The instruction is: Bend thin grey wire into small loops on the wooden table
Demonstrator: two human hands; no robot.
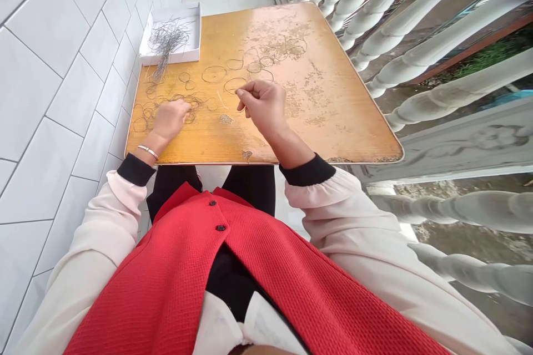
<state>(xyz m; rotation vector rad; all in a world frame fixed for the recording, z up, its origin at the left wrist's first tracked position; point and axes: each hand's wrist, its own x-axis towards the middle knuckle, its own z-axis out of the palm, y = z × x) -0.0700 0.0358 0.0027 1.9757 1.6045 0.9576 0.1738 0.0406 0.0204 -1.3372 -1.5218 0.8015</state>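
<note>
My left hand (170, 120) rests low over the left of the wooden table, fingers curled together at a tangle of thin dark wire loops (199, 101). What its fingertips grip, if anything, is hidden. To the right, my right hand (265, 106) is held in a pinch, thumb against forefinger; anything between them is too thin to make out. A wire ring (225, 85) lies just beside its fingertips. More loose rings (214, 74) are spread behind both hands, and smaller ones (139, 122) lie at the left edge.
A white open box (192, 55) stands at the table's back left, with a tangle of thin wires (169, 39) spilling over its front. The worn table (333, 127) has chipped patches. White tiled wall (50, 66) runs along the left; a balustrade (375, 16) borders the right.
</note>
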